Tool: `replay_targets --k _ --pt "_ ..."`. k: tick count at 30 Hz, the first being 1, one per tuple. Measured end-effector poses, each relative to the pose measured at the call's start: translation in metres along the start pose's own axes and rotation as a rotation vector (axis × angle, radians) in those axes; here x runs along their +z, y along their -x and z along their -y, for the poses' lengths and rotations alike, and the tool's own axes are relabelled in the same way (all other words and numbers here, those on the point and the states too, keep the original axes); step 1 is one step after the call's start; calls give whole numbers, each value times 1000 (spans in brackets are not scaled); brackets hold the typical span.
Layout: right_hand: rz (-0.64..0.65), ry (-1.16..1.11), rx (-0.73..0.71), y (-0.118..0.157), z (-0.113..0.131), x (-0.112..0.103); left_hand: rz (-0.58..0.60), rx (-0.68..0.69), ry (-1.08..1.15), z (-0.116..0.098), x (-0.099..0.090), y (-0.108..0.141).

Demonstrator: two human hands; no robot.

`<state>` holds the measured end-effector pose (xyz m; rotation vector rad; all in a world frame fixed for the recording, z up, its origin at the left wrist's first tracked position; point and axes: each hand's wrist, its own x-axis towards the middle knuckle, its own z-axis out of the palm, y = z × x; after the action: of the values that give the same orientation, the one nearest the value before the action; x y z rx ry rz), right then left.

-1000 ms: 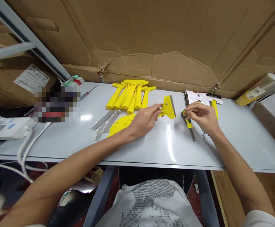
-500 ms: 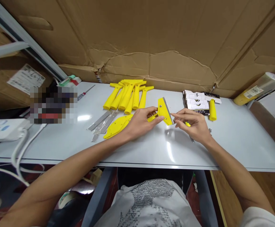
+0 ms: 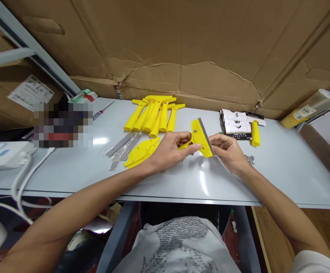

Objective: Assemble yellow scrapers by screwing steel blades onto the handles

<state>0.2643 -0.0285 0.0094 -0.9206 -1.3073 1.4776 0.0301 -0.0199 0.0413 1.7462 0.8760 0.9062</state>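
Above the middle of the table, my left hand [image 3: 173, 149] grips a yellow scraper [image 3: 199, 138], with the thumb laid on its flat head. Two screws show in the head, and a dark grey strip runs along its right edge. My right hand [image 3: 232, 153] is closed at that edge, fingers pressed against the strip; some fingertips are hidden behind it. Left of the hands lie flat metal blades [image 3: 122, 148] and yellow plates [image 3: 141, 152]. Small screws [image 3: 250, 159] are heaped just beyond my right wrist.
Several yellow scraper handles [image 3: 155, 115] are piled at the back. Printed cards [image 3: 236, 127] and a single yellow handle [image 3: 255, 133] sit at right. A screwdriver [image 3: 98, 115] lies at left, near white cables [image 3: 34, 178]. A cardboard wall [image 3: 165, 45] rises behind the table.
The scraper has turned slightly, and its edge now looks dark grey instead of bright metal. My right hand's fingers have curled in against that edge. The screw heap is more visible.
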Motion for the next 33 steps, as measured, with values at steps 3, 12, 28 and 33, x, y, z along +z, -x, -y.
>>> replay_targets --k 3,12,28,33 --pt "-34 8 -10 0 -2 0 8 24 0 0 1 0" --pt "-14 -34 -19 1 -8 0 22 17 -70 6 2 1" --pt "2 -9 48 9 11 -3 -36 25 -106 5 6 3" --pt "-12 40 -1 11 4 -3 -113 35 -177 6 5 4"
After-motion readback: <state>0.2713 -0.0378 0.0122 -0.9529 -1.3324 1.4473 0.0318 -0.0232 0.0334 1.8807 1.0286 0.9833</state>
